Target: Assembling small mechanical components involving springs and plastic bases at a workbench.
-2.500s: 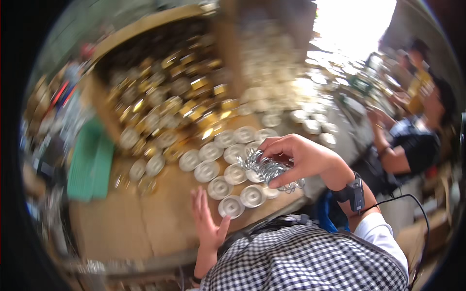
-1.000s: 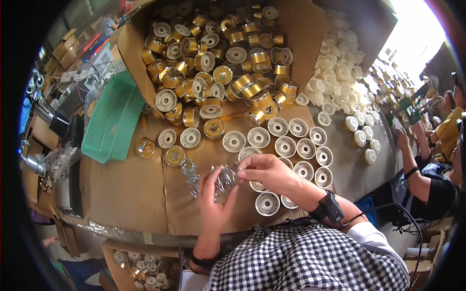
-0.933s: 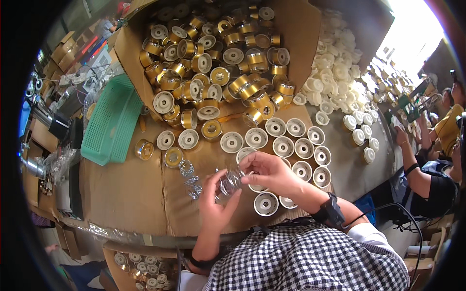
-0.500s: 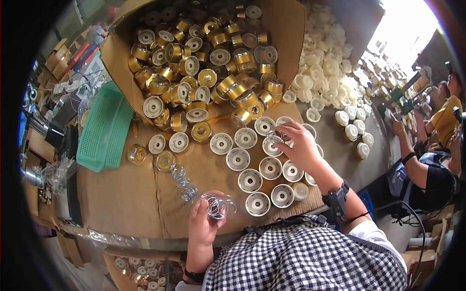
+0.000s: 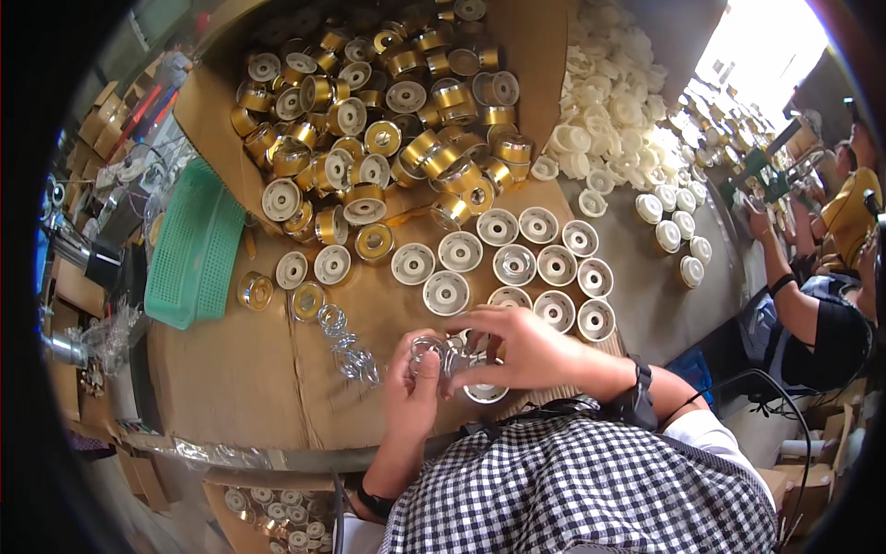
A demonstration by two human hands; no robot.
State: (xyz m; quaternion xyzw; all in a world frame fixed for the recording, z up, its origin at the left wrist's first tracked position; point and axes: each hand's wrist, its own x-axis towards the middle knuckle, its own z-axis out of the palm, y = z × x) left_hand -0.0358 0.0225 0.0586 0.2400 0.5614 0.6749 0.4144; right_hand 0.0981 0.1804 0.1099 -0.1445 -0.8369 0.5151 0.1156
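My left hand [image 5: 413,392] is closed around a bunch of silver coil springs [image 5: 428,348], its thumb across them. From the right, my right hand [image 5: 526,351] reaches over to the same bunch, with fingers and thumb on either side of the springs' right end. White round cups [image 5: 446,293] stand in rows beyond and beneath my right hand, hollow faces up. Inside one cup [image 5: 514,266] a shiny wire ring shows. More loose springs [image 5: 349,355] lie tangled on the cardboard left of my hands. My right hand hides some of the nearer cups.
A big cardboard box [image 5: 208,129] of gold-and-white caps stands at the back. White plastic parts [image 5: 609,102] are heaped beside it. At left sits a green basket [image 5: 189,245]. White-topped caps [image 5: 668,236] stand to the right, where other people [image 5: 812,305] work.
My right hand has come back from the far cups to the springs in my left hand. My left hand has moved slightly up and right. The cup it left holds a wire ring.
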